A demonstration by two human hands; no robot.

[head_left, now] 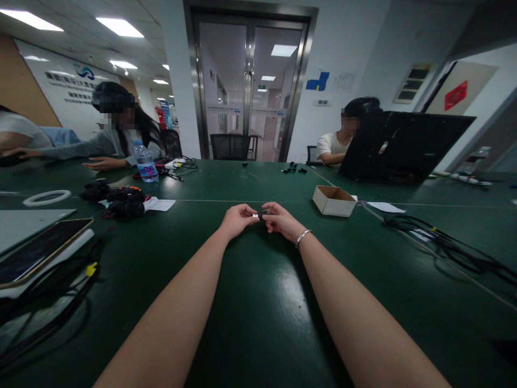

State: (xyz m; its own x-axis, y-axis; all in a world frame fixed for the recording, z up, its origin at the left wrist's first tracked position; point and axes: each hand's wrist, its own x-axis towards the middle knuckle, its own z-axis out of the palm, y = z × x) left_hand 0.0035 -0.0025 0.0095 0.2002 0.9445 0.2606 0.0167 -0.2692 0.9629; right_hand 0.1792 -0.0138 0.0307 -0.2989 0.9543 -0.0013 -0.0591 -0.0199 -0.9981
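While both hands meet above the green surface point(258, 291), a small part point(262, 214) sits between them, roughly centered. Dark body, bright metallic-looking end on the left; too small to ID. Left hand point(237, 221): fingers pinching the bright end. Right hand point(283, 222): fingers closed in on the dark end, bracelet point(302, 237) at the wrist.

Surface: glossy, pale seam lines. Open cardboard box point(334, 202) near on the right, cables point(444, 242) past it. Left: black gear point(125, 202), bottle point(145, 163), white ring point(47, 198), phone point(44, 252). Small black pieces point(291, 168) toward the far edge.

Room: metal-framed glass double door point(248, 91) ahead, ceiling lights point(120, 27) on. One person point(126, 137) seated left, another point(330, 145) right, beside a big black panel point(404, 145).
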